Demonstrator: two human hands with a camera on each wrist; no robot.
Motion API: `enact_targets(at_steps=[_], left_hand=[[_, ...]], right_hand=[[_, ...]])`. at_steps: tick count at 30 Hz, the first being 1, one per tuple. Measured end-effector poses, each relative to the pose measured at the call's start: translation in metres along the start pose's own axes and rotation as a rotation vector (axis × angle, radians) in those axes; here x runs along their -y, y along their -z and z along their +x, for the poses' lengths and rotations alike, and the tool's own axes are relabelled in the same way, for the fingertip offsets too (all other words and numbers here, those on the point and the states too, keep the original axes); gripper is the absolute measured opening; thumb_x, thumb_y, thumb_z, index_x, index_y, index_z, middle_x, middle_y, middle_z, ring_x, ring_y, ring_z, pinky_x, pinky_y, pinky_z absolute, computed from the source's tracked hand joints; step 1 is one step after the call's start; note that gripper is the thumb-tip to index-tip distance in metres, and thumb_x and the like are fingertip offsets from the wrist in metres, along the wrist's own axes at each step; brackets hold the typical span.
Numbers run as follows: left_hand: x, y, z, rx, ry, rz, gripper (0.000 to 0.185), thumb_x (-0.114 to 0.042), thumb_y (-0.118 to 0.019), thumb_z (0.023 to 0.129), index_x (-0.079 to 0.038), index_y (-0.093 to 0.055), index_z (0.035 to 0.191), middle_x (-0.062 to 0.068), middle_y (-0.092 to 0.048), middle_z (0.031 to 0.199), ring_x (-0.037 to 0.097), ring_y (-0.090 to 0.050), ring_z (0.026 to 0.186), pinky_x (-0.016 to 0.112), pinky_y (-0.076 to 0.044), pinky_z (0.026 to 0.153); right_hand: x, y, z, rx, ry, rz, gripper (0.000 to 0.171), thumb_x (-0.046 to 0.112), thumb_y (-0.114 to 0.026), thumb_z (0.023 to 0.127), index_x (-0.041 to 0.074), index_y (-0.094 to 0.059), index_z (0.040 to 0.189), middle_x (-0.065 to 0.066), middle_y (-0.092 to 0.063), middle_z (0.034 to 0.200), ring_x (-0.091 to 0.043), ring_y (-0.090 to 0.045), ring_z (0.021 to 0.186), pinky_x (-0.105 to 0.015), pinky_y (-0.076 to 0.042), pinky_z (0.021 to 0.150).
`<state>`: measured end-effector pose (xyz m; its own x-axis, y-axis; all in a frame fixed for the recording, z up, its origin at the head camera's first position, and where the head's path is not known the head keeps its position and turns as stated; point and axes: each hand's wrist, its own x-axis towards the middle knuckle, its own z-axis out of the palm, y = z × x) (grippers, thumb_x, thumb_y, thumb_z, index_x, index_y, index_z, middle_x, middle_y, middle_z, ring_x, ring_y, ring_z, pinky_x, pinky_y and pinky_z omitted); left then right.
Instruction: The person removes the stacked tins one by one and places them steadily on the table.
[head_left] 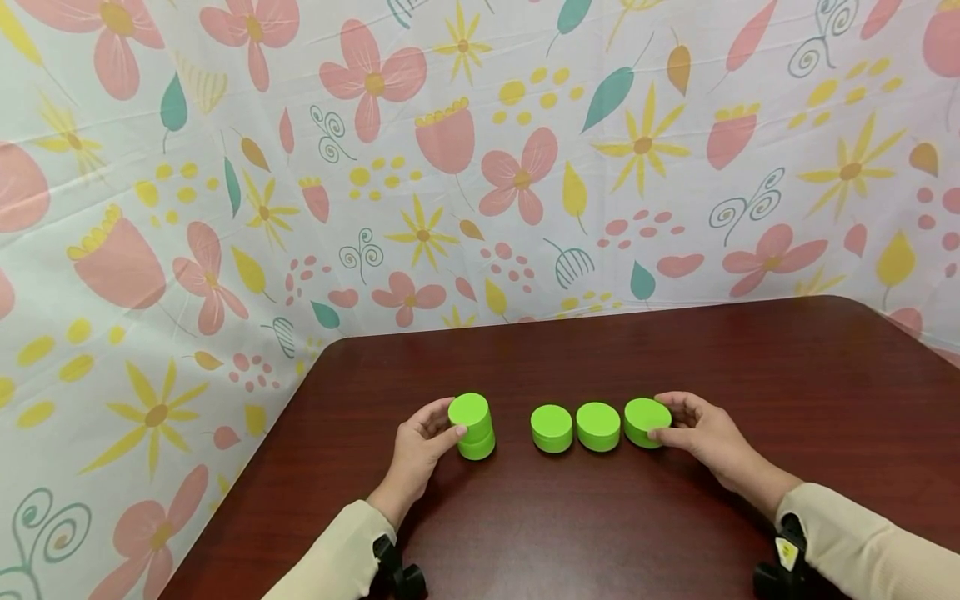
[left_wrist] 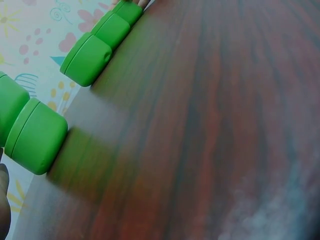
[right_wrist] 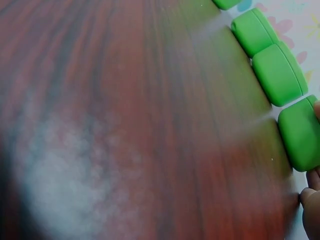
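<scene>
Several round, bright green lidded containers stand on the table. At the left, my left hand point(head_left: 418, 450) pinches an upper container point(head_left: 469, 411) between thumb and fingers; it sits on a lower container point(head_left: 478, 448), its edge slightly offset. The left wrist view shows the lower container point(left_wrist: 37, 137) on the wood and the upper container point(left_wrist: 10, 105) cut off by the frame. At the right end of a row of three, my right hand point(head_left: 708, 433) holds a container point(head_left: 643, 415) by its side. The right wrist view shows that container point(right_wrist: 301, 135) with fingertips around it.
The row's left container point(head_left: 551, 425) and middle container point(head_left: 597, 423) stand close together, between my hands. All are on a dark reddish wooden table point(head_left: 570, 525). A flower-printed cloth point(head_left: 517, 233) hangs behind the table and along its left side.
</scene>
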<state>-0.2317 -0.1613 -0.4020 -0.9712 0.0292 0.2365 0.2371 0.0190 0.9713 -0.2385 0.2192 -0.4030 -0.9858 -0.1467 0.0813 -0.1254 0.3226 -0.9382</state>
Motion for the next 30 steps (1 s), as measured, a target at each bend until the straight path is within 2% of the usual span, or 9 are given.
enact_targets(at_steps=[6,14,21,23,26,28,30], left_hand=[[0.000,0.000,0.000,-0.002,0.003,-0.004,0.046,-0.001,-0.071,0.078,0.004,-0.056,0.121,0.019,-0.060,0.118,0.014,-0.059,0.103,0.021,-0.048,0.085],[0.000,0.000,0.000,-0.001,0.003,-0.004,0.046,0.000,-0.071,0.078,0.003,-0.056,0.121,0.019,-0.060,0.118,0.015,-0.059,0.103,0.022,-0.048,0.085],[0.003,0.002,0.000,0.009,0.016,-0.022,0.046,0.000,-0.071,0.078,0.003,-0.056,0.122,0.018,-0.060,0.118,0.015,-0.059,0.103,0.022,-0.049,0.084],[0.003,0.003,0.000,0.012,0.020,-0.024,0.046,0.000,-0.071,0.078,0.003,-0.055,0.122,0.018,-0.060,0.118,0.016,-0.059,0.103,0.023,-0.049,0.084],[0.001,0.004,0.000,0.029,0.018,-0.021,0.049,-0.001,-0.071,0.079,0.002,-0.053,0.125,0.018,-0.058,0.122,0.017,-0.057,0.108,0.027,-0.047,0.090],[0.000,0.005,0.000,0.044,0.014,-0.026,0.054,0.000,-0.070,0.079,0.001,-0.050,0.129,0.018,-0.055,0.126,0.019,-0.054,0.113,0.032,-0.043,0.097],[-0.001,0.007,0.001,0.056,0.009,-0.032,0.059,0.000,-0.070,0.079,-0.001,-0.046,0.132,0.019,-0.051,0.130,0.022,-0.050,0.119,0.037,-0.036,0.103]], right_hand=[[0.001,0.000,0.000,0.006,0.003,-0.002,0.061,0.013,-0.070,0.082,-0.006,-0.039,0.130,-0.017,-0.052,0.120,0.007,-0.051,0.089,-0.019,-0.049,0.073],[0.000,0.000,0.000,0.018,0.015,0.005,0.064,0.013,-0.069,0.082,-0.007,-0.036,0.133,-0.023,-0.046,0.127,0.010,-0.049,0.091,-0.018,-0.048,0.074],[0.002,0.001,-0.002,0.012,0.022,0.020,0.067,0.016,-0.066,0.085,-0.008,-0.032,0.137,-0.028,-0.039,0.135,0.016,-0.043,0.094,-0.012,-0.044,0.077],[0.005,0.003,-0.001,-0.008,0.025,0.021,0.067,0.019,-0.066,0.086,-0.007,-0.032,0.137,-0.018,-0.046,0.132,0.016,-0.043,0.095,-0.011,-0.044,0.077],[0.014,0.006,0.003,-0.042,0.036,0.041,0.063,0.022,-0.065,0.087,-0.004,-0.036,0.136,0.007,-0.055,0.117,0.014,-0.047,0.095,-0.011,-0.044,0.076],[0.024,0.009,0.006,-0.050,0.046,0.067,0.059,0.023,-0.065,0.088,-0.001,-0.038,0.135,0.022,-0.052,0.107,0.013,-0.049,0.095,-0.011,-0.045,0.076],[0.037,0.011,0.010,-0.042,0.063,0.095,0.056,0.024,-0.064,0.088,0.003,-0.041,0.134,0.027,-0.050,0.103,0.013,-0.051,0.095,-0.012,-0.045,0.077]])
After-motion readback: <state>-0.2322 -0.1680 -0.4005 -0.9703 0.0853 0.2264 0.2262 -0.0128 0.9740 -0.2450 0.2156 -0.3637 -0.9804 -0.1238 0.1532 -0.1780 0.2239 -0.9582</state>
